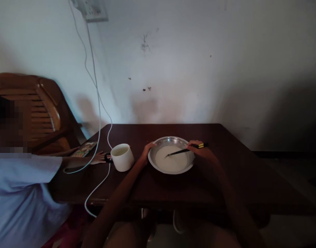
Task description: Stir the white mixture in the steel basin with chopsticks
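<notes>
A shiny metal bowl (pixel 153 164) stands on the dark table, part filled with a smooth, milky-white mixture (pixel 170 162). My left hand (pixel 147 152) grips the bowl's left rim. Over the right rim, my right hand (pixel 200 148) is closed around black chopsticks (pixel 179 151) with gold bands at their upper end. Their tips dip into the white mixture near the middle of the bowl. How my right fingers wrap the chopsticks is partly hidden in the dim light.
A white mug (pixel 123 162) with a dark handle and some liquid stands left of my left forearm. Another person's hand (pixel 99 157) lies by its handle. A phone (pixel 84 149) and a white cable (pixel 98 184) are on the table's left. Behind the table (pixel 240 186) is a wall.
</notes>
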A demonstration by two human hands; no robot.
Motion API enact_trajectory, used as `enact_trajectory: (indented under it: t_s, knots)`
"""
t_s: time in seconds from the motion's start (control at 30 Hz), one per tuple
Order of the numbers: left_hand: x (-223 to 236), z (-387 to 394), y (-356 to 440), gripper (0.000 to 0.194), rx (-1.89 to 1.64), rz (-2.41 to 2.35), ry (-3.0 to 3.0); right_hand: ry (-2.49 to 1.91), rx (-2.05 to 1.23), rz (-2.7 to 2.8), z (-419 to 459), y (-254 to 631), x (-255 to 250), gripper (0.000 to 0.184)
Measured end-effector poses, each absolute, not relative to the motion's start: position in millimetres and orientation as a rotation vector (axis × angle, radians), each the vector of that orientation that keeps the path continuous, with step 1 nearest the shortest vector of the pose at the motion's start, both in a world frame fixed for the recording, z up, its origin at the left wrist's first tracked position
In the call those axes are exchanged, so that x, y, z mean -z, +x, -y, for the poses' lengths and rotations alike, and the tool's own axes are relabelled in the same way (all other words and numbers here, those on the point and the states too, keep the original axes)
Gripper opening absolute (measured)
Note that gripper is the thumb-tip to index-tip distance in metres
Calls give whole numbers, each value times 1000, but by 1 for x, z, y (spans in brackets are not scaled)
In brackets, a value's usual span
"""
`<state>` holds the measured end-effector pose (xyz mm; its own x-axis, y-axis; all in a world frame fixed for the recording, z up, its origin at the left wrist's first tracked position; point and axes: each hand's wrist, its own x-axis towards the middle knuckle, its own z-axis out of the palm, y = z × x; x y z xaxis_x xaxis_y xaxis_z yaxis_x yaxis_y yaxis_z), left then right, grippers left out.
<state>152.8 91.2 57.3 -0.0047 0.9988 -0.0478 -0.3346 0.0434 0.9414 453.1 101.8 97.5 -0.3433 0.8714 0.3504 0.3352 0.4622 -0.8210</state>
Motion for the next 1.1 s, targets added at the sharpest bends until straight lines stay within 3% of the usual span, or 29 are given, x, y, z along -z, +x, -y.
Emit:
enact_trajectory:
  t_s: [0.13, 0.23, 0.33, 0.43, 0.6, 0.8, 0.97, 1.1]
  knots:
    - [-57, -91, 153, 35, -1335, -998, 917, -1122, -839, 1681, -102, 463, -98, 37]
    - [-56, -92, 152, 40, -1327, -1003, 927, -1041, -919, 1856, -98, 459, -99, 32]
    - [-57, -92, 152, 40, -1324, -1001, 917, -1015, -775, 1971, -100, 449, -98, 27]
    - [-57, -91, 153, 39, -1326, -986, 907, -1100, -678, 1814, -105, 454, -96, 33]
    - [-57, -91, 153, 36, -1323, -994, 904, -1012, -905, 1938, -100, 459, -99, 32]
    - [-58, -90, 154, 37, -1335, -975, 903, -1079, -688, 1862, -100, 452, -100, 30]
    - [-58, -90, 154, 34, -1327, -992, 921, -1000, -916, 1970, -99, 460, -103, 32]
    - [-58, -92, 154, 35, -1325, -1013, 923, -1018, -722, 1957, -98, 448, -100, 29]
